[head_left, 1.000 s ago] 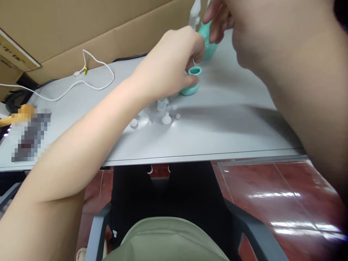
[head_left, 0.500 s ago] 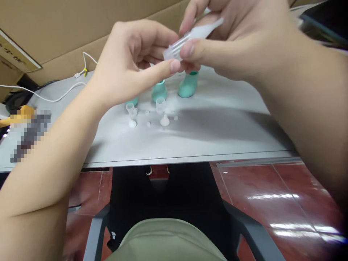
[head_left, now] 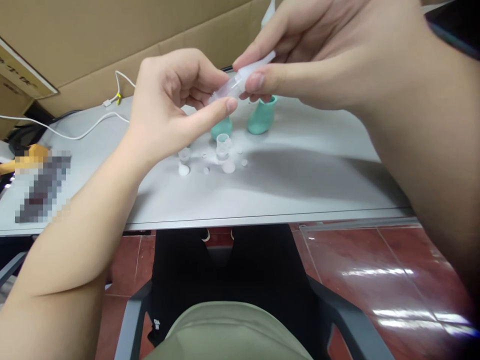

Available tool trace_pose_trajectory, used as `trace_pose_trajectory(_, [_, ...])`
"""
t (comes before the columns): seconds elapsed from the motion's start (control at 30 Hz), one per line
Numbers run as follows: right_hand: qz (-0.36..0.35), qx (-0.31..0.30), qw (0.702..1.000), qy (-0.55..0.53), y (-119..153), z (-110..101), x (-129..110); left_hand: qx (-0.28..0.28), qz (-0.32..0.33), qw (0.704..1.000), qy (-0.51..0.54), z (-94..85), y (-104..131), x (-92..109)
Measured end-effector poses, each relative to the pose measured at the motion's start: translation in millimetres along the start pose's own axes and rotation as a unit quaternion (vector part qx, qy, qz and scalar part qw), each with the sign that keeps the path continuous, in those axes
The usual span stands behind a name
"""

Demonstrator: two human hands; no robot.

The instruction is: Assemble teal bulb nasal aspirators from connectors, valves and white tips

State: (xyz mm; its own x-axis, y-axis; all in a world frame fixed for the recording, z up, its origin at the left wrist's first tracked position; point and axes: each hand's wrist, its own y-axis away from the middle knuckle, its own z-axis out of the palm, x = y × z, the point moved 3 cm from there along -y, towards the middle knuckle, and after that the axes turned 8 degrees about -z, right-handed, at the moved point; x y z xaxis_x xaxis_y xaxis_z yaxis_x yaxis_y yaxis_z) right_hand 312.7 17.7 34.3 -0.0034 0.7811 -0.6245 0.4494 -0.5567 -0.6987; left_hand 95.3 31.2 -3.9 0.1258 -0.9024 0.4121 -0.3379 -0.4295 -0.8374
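Both my hands hold one small piece above the table: a clear plastic tube (head_left: 229, 89) with a white tapered nozzle (head_left: 258, 65) on its upper right end. My left hand (head_left: 174, 97) pinches the tube's lower end between thumb and fingers. My right hand (head_left: 318, 60) grips where nozzle and tube meet. A second white pointed tip (head_left: 268, 12) shows behind my right fingers; what supports it is hidden. Below stand a teal bulb (head_left: 261, 119) with an open neck and another teal bulb (head_left: 221, 129), partly covered by my left hand.
On the grey table (head_left: 300, 195) are a clear cup-like part (head_left: 222, 145), a second clear part (head_left: 184, 155), white domed pieces (head_left: 183, 170) and several tiny discs. A white cable (head_left: 90, 132) runs along the left. Cardboard (head_left: 112, 30) walls the back.
The tube and nozzle have moved left and slightly down, with more of the clear tube showing. My left hand has shifted down-left. The second white tip has come into sight behind my right fingers.
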Motion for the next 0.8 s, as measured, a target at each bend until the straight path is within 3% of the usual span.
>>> trace_pose_trajectory(0.07, [0.004, 0.003, 1.0, 0.004, 0, 1, 0, -0.021, -0.021, 0.999, -0.043, 2.5, 1, 2])
trace_pose_trajectory(0.17, [0.016, 0.004, 1.0, 0.017, 2, 2, 1, -0.101, -0.068, 0.986, -0.112, 9.4, -1, 11])
trace_pose_trajectory(0.3, [0.012, -0.013, 0.999, 0.051, 3, 2, 0, -0.14, -0.061, 0.98, -0.127, 14.3, -5, 23])
trace_pose_trajectory(0.47, [0.004, -0.01, 0.997, 0.071, 1, 3, -3, -0.115, -0.055, 0.983, -0.134, 6.1, -2, 10])
trace_pose_trajectory(0.67, [-0.002, -0.005, 0.997, 0.075, 1, 2, -6, 0.005, 0.036, 0.999, -0.028, -1.2, -1, -6])
trace_pose_trajectory(0.8, [-0.013, -0.003, 0.995, 0.098, 1, -1, -6, -0.006, 0.023, 0.999, -0.023, 0.2, 0, -2])
